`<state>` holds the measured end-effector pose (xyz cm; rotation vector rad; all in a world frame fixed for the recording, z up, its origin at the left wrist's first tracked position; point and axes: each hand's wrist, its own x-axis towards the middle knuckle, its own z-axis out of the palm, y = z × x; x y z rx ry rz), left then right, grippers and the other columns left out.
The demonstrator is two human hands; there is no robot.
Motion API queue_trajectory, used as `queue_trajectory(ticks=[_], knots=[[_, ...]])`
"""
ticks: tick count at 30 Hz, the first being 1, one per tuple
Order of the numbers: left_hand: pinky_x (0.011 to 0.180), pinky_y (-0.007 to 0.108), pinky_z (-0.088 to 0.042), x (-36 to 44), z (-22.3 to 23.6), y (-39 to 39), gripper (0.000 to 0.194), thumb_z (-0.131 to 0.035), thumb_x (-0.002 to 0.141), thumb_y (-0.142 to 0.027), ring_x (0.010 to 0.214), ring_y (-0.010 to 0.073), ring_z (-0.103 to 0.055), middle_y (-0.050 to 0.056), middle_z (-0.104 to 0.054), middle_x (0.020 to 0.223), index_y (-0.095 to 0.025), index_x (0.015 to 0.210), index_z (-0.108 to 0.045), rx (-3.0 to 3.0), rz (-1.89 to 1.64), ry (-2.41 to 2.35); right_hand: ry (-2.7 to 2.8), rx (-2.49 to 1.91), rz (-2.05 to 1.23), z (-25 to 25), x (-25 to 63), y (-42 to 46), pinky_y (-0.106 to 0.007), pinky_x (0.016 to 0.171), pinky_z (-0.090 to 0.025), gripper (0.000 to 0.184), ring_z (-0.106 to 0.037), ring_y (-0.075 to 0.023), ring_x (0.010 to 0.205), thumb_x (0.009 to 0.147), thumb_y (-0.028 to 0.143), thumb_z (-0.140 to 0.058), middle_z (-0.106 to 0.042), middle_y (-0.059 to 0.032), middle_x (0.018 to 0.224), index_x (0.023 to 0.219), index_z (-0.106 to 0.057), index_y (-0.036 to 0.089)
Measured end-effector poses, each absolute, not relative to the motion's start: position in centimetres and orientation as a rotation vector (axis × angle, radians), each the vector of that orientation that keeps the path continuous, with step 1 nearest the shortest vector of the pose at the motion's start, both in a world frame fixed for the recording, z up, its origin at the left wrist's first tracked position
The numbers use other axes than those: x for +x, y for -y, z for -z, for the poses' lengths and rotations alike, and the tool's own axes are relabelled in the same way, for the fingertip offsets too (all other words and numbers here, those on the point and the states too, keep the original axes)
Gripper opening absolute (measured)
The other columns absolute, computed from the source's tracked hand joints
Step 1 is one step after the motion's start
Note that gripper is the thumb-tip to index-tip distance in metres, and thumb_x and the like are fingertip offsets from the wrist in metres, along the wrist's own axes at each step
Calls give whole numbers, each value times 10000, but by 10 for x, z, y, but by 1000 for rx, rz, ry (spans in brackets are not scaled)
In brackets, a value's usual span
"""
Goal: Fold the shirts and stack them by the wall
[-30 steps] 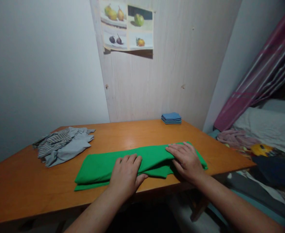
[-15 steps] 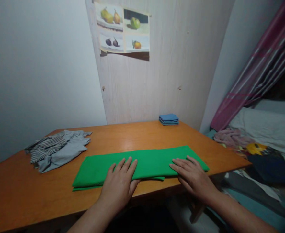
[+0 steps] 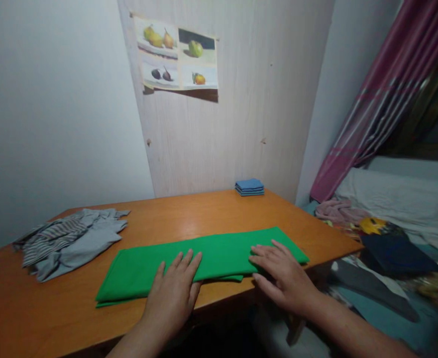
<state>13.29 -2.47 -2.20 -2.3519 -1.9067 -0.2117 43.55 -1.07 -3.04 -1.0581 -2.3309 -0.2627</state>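
Observation:
A green cloth [image 3: 219, 253], folded into a long flat strip, lies along the front edge of the wooden table [image 3: 174, 216]. On its near side, left of the middle, my left hand [image 3: 174, 286] rests with fingers stretched out over the fabric. My right hand [image 3: 278, 271] lies toward the cloth's right end, its fingers extended on top and the thumb apart near the front edge. Neither hand grips the fabric. A small flap of the lower layer sticks out at the front between the two hands.
A crumpled grey and striped garment [image 3: 79, 241] lies on the table's left side. At the back right stands a neat stack of folded blue cloth [image 3: 249, 187]. Beyond the right edge are a pink curtain [image 3: 368, 114] and a bed [image 3: 401, 199] strewn with clothes.
The camera view has turned slightly to the right and up. My right thumb has spread away from its fingers. The green cloth keeps its folded shape.

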Motion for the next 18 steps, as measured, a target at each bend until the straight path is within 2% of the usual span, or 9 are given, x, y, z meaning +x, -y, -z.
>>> queue_trajectory(ticks=[4, 7, 12, 18], knots=[[1180, 611, -223, 130, 19, 26, 599, -448, 943, -409, 1477, 297, -293, 9, -322, 1596, -307, 1526, -361, -2395, 214, 1903, 2341, -1049, 159, 21, 410, 13, -547, 1152, -263, 552, -537, -278, 1279, 870, 517, -635, -618, -90, 1369, 1352, -573, 256], [1189, 606, -202, 125, 16, 26, 626, -456, 935, -507, 1482, 294, -281, 23, -324, 1598, -305, 1521, -369, -2442, 250, 1883, 2364, -1097, 95, 22, 398, 8, -534, 1130, -294, 619, -527, -286, 1286, 859, 569, -631, -594, -103, 1398, 1380, -552, 245], [1200, 565, -216, 115, 7, 26, 673, -491, 904, -554, 1478, 274, -297, 39, -337, 1594, -290, 1513, -384, -2508, 238, 1875, 2372, -1183, 83, 26, 398, -4, -460, 1013, -419, 496, -577, -284, 1204, 910, 499, -585, -640, -114, 1331, 1315, -607, 212], [1179, 494, -311, 108, 1, 25, 653, -519, 899, -528, 1435, 267, -384, 64, -426, 1548, -245, 1483, -442, -2535, 213, 1838, 2421, -1171, 220, 23, 398, -9, -389, 891, -460, 361, -620, -264, 1085, 958, 427, -529, -678, -106, 1244, 1230, -642, 218]])
